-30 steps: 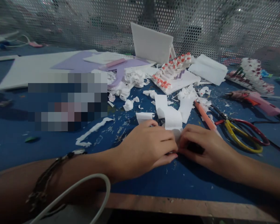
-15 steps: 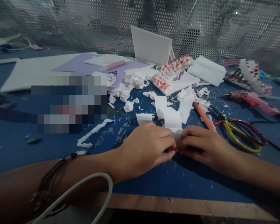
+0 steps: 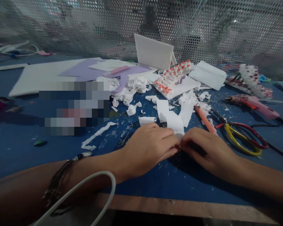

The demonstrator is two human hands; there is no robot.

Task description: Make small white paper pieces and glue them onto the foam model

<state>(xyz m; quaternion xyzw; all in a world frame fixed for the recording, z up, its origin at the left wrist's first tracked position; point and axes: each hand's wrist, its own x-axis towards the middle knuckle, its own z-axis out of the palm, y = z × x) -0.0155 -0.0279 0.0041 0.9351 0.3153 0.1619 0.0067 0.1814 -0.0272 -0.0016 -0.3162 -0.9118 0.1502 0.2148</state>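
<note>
Both hands rest knuckles-up on the blue worktable, fingertips meeting. Left hand and right hand pinch the near end of a curling white paper strip, which runs away from them towards the far side. Just right of it lie an orange pencil and yellow-and-red-handled scissors. White paper scraps litter the far middle.
</note>
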